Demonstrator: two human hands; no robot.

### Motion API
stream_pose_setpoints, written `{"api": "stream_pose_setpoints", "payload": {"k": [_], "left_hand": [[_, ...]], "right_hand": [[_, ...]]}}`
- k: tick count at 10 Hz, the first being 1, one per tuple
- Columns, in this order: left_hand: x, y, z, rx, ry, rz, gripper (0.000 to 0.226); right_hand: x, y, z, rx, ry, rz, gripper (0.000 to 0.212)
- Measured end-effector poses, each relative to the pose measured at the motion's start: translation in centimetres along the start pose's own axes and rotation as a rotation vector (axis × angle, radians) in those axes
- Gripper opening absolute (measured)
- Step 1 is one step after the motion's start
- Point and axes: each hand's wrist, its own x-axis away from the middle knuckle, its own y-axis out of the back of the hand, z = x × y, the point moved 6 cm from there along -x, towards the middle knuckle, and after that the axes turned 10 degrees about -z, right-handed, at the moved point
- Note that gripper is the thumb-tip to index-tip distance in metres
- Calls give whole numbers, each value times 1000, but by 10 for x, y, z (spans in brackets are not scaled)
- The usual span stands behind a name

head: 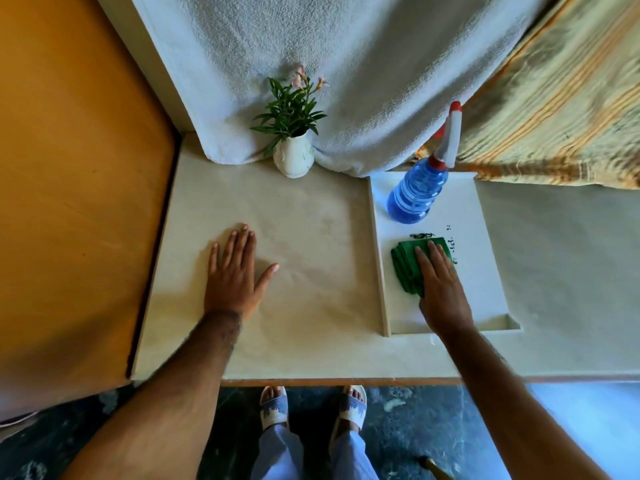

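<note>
My right hand (441,289) presses flat on a folded green cloth (408,268) lying on a white board (485,271) set into the right part of the pale counter (311,237). Dark green smudges (422,235) mark the board just beyond the cloth. A blue spray bottle (415,194) with a red-tipped white trigger stands at the board's far end. My left hand (235,271) rests flat on the counter with fingers spread, well to the left of the board.
A white vase with a green plant (294,147) stands at the back of the counter against a hanging white towel (311,46). A striped cloth (571,98) hangs at the back right. An orange wall (69,168) borders the left. My sandalled feet (311,407) stand on dark floor.
</note>
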Motion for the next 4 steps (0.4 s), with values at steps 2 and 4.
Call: {"api": "stream_pose_setpoints", "payload": {"k": [2, 4], "left_hand": [[-1, -1, -2, 10, 5, 42, 86], [-33, 31, -16, 60, 21, 224, 100]], "right_hand": [[5, -12, -2, 57, 64, 244, 98], [-9, 28, 46, 96, 172, 100, 106]]}}
